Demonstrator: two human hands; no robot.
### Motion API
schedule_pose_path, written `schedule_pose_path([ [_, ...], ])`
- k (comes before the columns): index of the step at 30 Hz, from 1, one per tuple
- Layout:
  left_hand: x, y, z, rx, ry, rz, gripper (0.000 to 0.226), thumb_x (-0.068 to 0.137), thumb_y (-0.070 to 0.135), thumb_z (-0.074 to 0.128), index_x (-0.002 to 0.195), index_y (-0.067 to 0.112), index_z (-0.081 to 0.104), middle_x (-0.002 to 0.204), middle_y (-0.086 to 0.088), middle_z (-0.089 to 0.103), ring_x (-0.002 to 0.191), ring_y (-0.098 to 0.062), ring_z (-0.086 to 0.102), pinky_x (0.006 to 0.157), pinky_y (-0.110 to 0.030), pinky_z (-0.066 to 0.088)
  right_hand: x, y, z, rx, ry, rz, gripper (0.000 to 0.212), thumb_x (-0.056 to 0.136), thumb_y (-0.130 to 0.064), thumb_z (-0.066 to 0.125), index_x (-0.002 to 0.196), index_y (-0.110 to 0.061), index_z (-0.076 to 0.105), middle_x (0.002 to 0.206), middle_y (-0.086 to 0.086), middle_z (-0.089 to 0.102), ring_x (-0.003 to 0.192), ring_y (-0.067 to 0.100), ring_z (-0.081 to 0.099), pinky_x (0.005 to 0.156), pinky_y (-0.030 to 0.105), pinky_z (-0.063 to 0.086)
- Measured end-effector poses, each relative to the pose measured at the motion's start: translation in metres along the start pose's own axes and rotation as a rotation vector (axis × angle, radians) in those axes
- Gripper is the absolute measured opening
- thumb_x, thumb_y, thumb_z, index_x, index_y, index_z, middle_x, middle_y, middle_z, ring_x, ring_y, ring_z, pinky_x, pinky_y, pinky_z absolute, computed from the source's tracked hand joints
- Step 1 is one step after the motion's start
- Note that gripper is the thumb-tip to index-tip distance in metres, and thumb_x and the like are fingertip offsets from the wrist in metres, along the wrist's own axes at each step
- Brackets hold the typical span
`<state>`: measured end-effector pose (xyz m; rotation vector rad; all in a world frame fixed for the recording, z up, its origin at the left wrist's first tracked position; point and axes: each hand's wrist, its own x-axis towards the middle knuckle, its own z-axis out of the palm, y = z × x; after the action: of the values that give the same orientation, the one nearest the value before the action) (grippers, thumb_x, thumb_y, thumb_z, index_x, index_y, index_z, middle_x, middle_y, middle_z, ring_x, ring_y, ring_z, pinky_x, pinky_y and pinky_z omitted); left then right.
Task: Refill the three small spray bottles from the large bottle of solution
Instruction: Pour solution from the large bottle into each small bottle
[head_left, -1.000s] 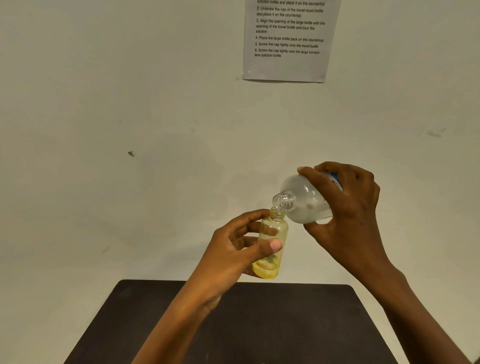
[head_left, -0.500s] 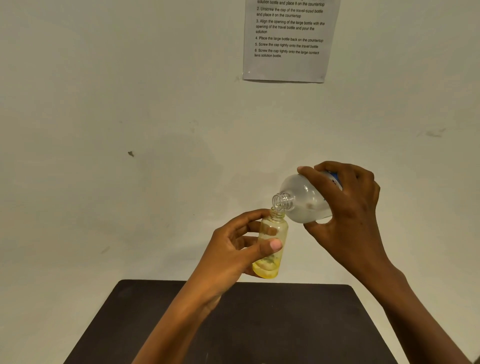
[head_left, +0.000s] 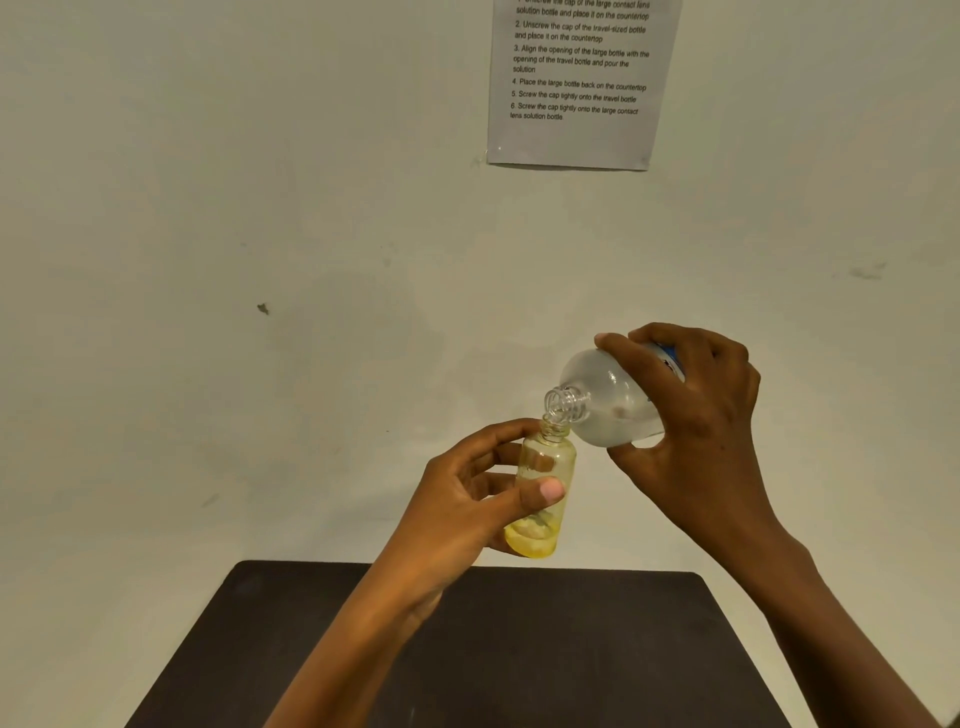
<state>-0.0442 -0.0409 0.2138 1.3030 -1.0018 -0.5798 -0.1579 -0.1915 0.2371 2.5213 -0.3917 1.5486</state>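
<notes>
We note our left hand (head_left: 467, 499) clasping the small uncapped spray bottle (head_left: 545, 483) upright, our right hand (head_left: 696, 415) gripping the tilted large solution bottle (head_left: 602, 400), mouths touching.

Instruction sheet (head_left: 579, 83): top cut off by frame edge, first line half lost.
Large bottle (head_left: 608, 400): rear and label mostly hidden under right hand (head_left: 696, 415).
Dark table (head_left: 519, 649): near edge cropped below the small bottle (head_left: 545, 493).
</notes>
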Motion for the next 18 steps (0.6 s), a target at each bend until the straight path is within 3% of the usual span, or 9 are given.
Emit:
schedule_pose_path([
  [18,-0.0024,0.0012,0.001,0.004,-0.003,0.013,0.049,0.058,0.035,0.069,0.105,0.04,0.058,0.111,0.003,0.064,0.098,-0.022,0.066,0.071,-0.037,0.06,-0.0009,0.0001,-0.0033,-0.005,0.005,0.001,0.085,0.053,-0.01,0.085,0.124,-0.029,0.042,0.119,0.012,0.052,0.114,0.028,0.034,0.088,0.048,0.036],
])
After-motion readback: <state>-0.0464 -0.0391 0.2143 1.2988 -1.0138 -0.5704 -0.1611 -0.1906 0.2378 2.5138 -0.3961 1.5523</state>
